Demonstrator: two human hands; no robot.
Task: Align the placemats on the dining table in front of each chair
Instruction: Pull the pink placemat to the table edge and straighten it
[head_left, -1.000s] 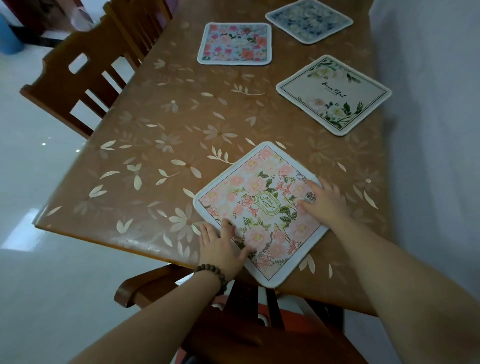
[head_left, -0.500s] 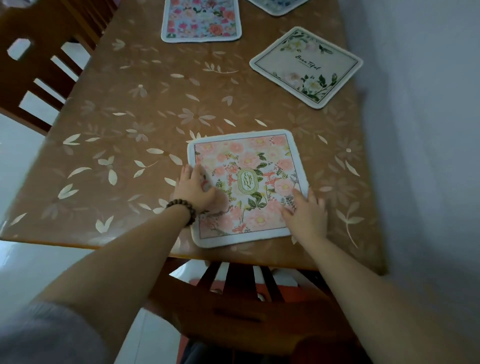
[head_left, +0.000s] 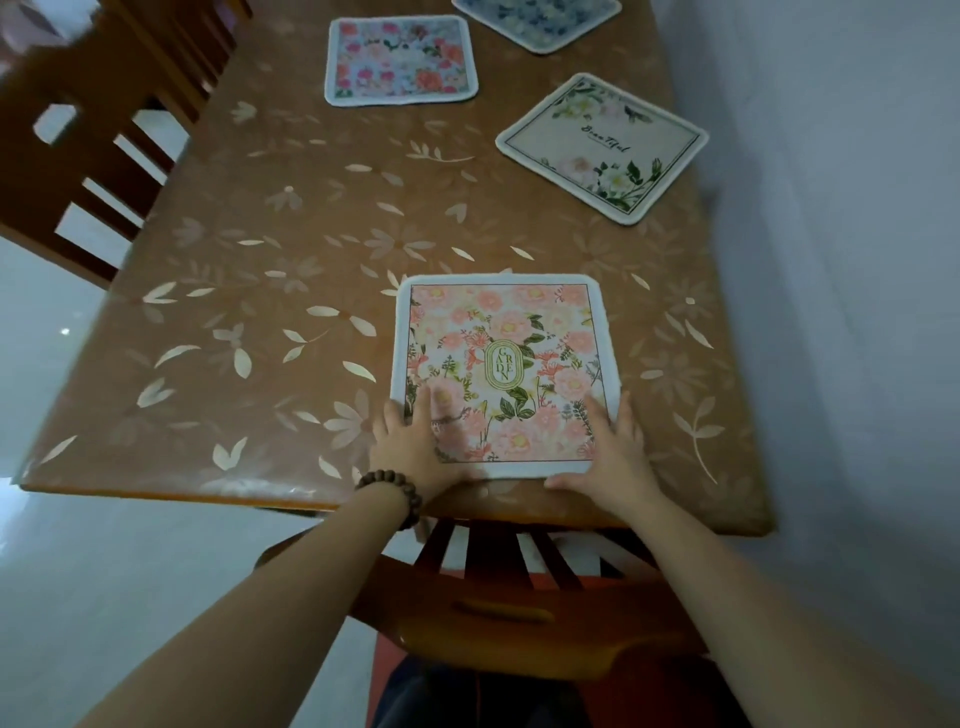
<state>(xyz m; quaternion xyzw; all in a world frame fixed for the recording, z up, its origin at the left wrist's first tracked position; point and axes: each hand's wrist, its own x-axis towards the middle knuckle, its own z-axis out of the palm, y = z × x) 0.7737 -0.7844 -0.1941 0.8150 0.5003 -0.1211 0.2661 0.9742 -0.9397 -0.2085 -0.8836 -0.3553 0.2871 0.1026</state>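
Single head view looks steeply down, close over the table (head_left: 249, 322) edge

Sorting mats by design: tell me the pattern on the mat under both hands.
Pink and peach flowers with green leaves, white border, on the placemat; head view.

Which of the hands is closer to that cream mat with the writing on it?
Right. The right hand lies below the cream mat, on the same side; the left hand is further left.
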